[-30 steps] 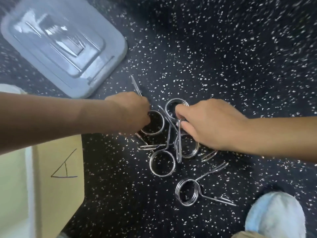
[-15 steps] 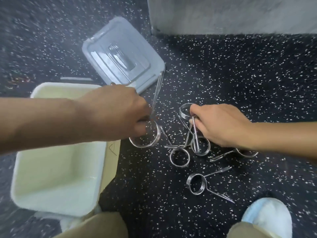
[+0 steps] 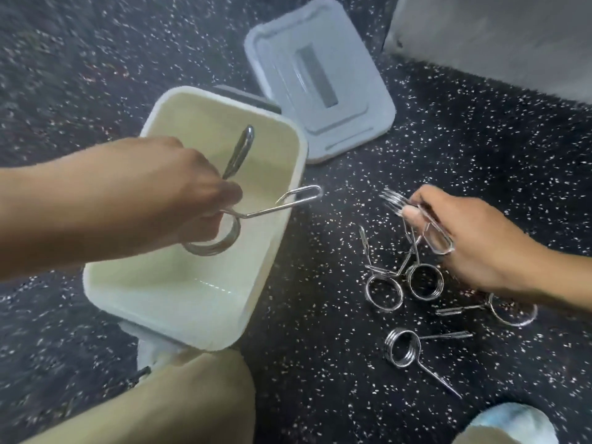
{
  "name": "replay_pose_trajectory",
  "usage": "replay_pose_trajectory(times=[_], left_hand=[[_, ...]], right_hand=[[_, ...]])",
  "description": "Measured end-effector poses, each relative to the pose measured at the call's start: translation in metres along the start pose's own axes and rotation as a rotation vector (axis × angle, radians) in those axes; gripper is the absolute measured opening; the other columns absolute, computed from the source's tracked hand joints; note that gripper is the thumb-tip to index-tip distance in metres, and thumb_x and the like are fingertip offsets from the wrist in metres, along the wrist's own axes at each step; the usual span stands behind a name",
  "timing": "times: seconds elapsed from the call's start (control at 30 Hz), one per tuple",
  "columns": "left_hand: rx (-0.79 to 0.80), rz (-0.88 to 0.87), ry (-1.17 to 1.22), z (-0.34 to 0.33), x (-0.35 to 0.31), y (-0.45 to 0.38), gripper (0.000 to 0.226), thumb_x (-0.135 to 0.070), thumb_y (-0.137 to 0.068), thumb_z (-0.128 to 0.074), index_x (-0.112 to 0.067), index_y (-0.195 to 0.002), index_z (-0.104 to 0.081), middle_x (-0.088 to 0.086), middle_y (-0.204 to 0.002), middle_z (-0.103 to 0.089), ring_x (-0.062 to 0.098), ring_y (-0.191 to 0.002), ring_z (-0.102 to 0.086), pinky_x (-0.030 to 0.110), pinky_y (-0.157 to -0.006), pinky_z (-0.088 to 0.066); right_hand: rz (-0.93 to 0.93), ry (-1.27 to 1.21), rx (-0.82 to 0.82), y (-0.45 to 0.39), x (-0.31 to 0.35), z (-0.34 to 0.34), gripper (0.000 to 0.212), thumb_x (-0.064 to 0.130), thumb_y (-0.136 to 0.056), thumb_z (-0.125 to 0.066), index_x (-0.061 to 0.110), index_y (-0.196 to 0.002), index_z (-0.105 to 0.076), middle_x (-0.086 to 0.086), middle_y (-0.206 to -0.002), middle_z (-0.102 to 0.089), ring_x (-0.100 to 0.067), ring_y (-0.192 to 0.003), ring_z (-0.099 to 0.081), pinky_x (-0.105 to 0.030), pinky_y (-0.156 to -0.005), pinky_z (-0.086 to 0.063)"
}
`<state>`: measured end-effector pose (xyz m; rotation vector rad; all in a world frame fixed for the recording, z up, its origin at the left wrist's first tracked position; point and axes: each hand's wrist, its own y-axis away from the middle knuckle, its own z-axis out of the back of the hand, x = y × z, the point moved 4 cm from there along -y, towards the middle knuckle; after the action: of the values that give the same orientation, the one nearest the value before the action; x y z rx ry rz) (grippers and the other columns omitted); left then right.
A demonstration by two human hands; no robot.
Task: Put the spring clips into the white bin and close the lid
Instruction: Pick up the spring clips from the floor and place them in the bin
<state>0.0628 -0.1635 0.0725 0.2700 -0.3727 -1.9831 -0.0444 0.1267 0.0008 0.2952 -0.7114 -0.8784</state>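
Spring clips (image 3: pixel 407 283) are lying in a loose group on the speckled floor (image 3: pixel 320 315), right of the white bin (image 3: pixel 166 293). Over the open bin, the left hand (image 3: pixel 179 193) is gripping one clip (image 3: pixel 224 232) by its coil. The right hand (image 3: pixel 474 241) is pinching another clip (image 3: pixel 432 232) just above the group. Further back, the grey lid (image 3: pixel 320 94) is resting flat beside the bin.

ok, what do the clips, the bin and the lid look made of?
Coiled silver spring clips: bare metal wire, probably steel; bright, mirror-like glints. Cream-white rectangular bin: looks like moulded plastic; smooth matte walls, rounded rim. Pale grey square lid: likely plastic too, semi-glossy with moulded ridges. The clip in the left hand looks alike.
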Motion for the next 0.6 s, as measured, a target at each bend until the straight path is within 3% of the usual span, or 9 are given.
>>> replay_pose_trajectory(times=[0.13, 0.23, 0.3, 0.4, 0.47, 0.53, 0.6], left_hand=[[0.06, -0.015, 0.043, -0.027, 0.015, 0.024, 0.035, -0.024, -0.077, -0.069, -0.026, -0.066, -0.036, -0.004, -0.052, -0.037, 0.011, -0.038, -0.034, 0.028, -0.032, -0.029], [0.164, -0.04, 0.063, -0.057, 0.022, 0.031, 0.029, -0.017, -0.08, -0.064, -0.021, -0.065, -0.039, 0.001, -0.054, -0.04, 0.013, -0.041, -0.034, 0.033, -0.037, -0.033], [0.274, -0.037, 0.052, -0.073, 0.026, 0.031, 0.021, -0.011, -0.082, -0.056, -0.019, -0.068, -0.041, 0.003, -0.059, -0.046, 0.013, -0.046, -0.035, 0.029, -0.042, -0.03], [0.543, -0.032, -0.077, -0.094, 0.023, 0.022, 0.01, -0.008, -0.087, -0.045, -0.017, -0.084, -0.045, 0.004, -0.074, -0.054, 0.018, -0.055, -0.038, 0.032, -0.05, -0.037], [0.642, -0.094, -0.158, -0.108, 0.016, 0.015, 0.01, -0.009, -0.094, -0.042, -0.017, -0.093, -0.047, 0.002, -0.079, -0.056, 0.021, -0.059, -0.041, 0.032, -0.053, -0.039], [0.656, -0.148, -0.22, -0.121, 0.01, 0.007, 0.015, -0.008, -0.096, -0.042, -0.017, -0.101, -0.053, 0.003, -0.09, -0.063, 0.025, -0.069, -0.049, 0.03, -0.058, -0.04], [0.619, -0.194, -0.258, -0.134, 0.007, -0.001, 0.018, -0.004, -0.092, -0.047, -0.016, -0.1, -0.058, 0.002, -0.092, -0.068, 0.027, -0.074, -0.058, 0.03, -0.061, -0.047]], right_hand=[[0.061, -0.142, -0.071, -0.002, 0.018, 0.008, 0.036, 0.052, -0.1, -0.032, 0.022, -0.095, -0.052, -0.001, -0.064, -0.058, -0.016, -0.056, -0.053, -0.043, -0.053, -0.045], [0.056, -0.266, -0.1, -0.005, 0.024, 0.008, 0.038, 0.05, -0.102, -0.035, 0.02, -0.093, -0.057, 0.008, -0.061, -0.057, -0.007, -0.053, -0.048, -0.02, -0.05, -0.038], [0.048, -0.296, -0.099, -0.009, 0.029, 0.008, 0.042, 0.056, -0.103, -0.034, 0.023, -0.097, -0.059, 0.01, -0.068, -0.059, -0.007, -0.056, -0.049, -0.017, -0.052, -0.039], [0.029, -0.397, -0.041, -0.011, 0.038, 0.006, 0.05, 0.067, -0.1, -0.033, 0.025, -0.104, -0.06, 0.009, -0.071, -0.058, -0.014, -0.065, -0.051, -0.04, -0.065, -0.046], [-0.027, -0.51, -0.028, -0.013, 0.049, 0.005, 0.044, 0.063, -0.101, -0.038, 0.026, -0.101, -0.061, 0.002, -0.071, -0.058, -0.017, -0.073, -0.054, -0.047, -0.076, -0.052], [-0.122, -0.651, -0.084, -0.016, 0.061, 0.006, 0.033, 0.05, -0.102, -0.045, 0.026, -0.091, -0.066, -0.016, -0.078, -0.055, -0.018, -0.078, -0.054, -0.052, -0.089, -0.054], [-0.217, -0.809, -0.148, -0.018, 0.073, 0.006, 0.039, 0.041, -0.102, -0.051, 0.026, -0.073, -0.072, -0.012, -0.073, -0.05, -0.012, -0.067, -0.051, -0.049, -0.084, -0.052]])
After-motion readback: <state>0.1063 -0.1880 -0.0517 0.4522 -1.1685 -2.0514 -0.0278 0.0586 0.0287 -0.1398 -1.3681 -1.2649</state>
